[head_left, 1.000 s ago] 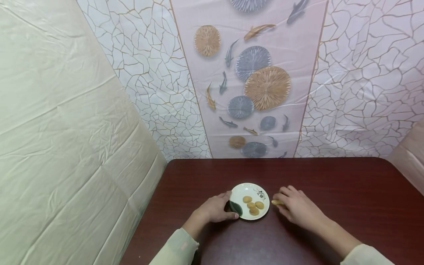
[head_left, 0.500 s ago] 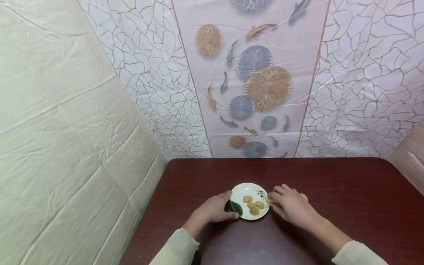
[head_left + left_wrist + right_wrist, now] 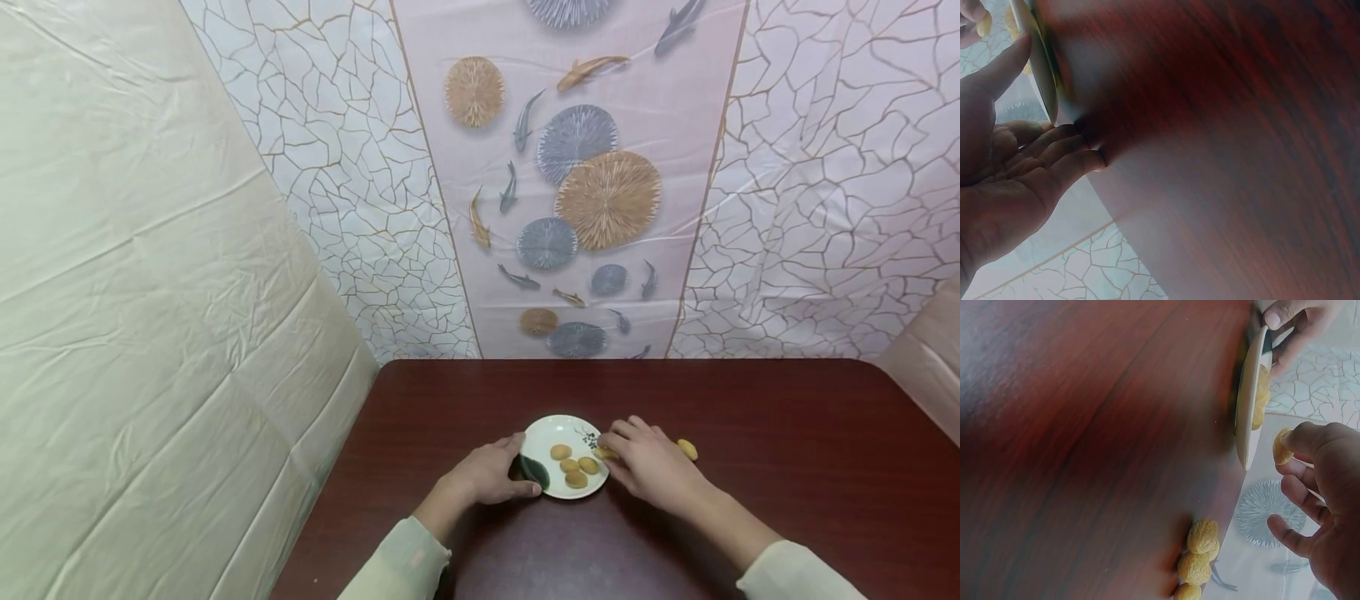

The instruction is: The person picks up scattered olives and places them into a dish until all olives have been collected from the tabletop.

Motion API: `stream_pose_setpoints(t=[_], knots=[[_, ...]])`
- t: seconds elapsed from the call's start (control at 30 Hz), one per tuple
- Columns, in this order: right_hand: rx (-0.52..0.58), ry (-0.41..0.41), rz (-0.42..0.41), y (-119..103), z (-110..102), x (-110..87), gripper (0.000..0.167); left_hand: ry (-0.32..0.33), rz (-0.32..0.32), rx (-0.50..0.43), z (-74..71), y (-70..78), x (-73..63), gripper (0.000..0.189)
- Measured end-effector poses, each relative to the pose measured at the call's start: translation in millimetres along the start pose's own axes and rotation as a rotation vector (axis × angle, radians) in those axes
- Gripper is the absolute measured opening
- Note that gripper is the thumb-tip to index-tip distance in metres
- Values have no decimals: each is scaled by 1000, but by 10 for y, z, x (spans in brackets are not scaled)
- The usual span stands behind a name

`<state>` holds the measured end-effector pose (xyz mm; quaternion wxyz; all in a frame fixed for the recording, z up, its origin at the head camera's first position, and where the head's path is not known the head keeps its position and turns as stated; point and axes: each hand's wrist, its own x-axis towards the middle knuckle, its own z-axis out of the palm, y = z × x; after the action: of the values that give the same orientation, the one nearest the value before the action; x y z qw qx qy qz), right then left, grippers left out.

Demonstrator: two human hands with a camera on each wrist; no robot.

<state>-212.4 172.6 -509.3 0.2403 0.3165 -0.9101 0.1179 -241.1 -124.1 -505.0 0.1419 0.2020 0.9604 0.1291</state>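
In the head view, we see the right hand (image 3: 651,463) farther left than a second ago, when its yellow piece (image 3: 606,452) hung outside the rim of the plate (image 3: 555,432); now the piece is above the plate's right edge. That hand pinches it between thumb and fingertips. The loose piece (image 3: 687,449) on the table (image 3: 787,467), half hidden by the hand in the previous frame, now shows fully; the right wrist view gives us more pieces clustered there. Unchanged are the four pieces (image 3: 569,466) on the plate and the left hand (image 3: 486,472), which touches the rim, thumb and fingers spread. For markings, we find a dark sprig (image 3: 588,438) printed on the plate, too small to make out in detail.
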Motion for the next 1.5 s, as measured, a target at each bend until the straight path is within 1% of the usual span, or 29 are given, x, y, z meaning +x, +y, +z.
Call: stream_pose_setpoints(t=[0.3, 0.5, 0.8, 1.1, 1.2, 1.5], knots=[[-3, 1, -5, -25, 9, 44, 24, 3, 3, 8, 0, -9, 23, 100], [-4, -19, 12, -20, 63, 57, 23, 1, 0, 8, 13, -20, 29, 100], [3, -7, 6, -29, 126, 118, 23, -2, -1, 6, 13, -20, 26, 100], [11, -114, 41, -47, 150, 210, 16, -6, -11, -2, 11, -20, 18, 100], [13, -138, 44, -52, 177, 232, 15, -9, -16, -3, 7, -15, 18, 100], [32, -128, 34, -68, 214, 249, 14, -17, -27, 10, 21, -21, 31, 101]])
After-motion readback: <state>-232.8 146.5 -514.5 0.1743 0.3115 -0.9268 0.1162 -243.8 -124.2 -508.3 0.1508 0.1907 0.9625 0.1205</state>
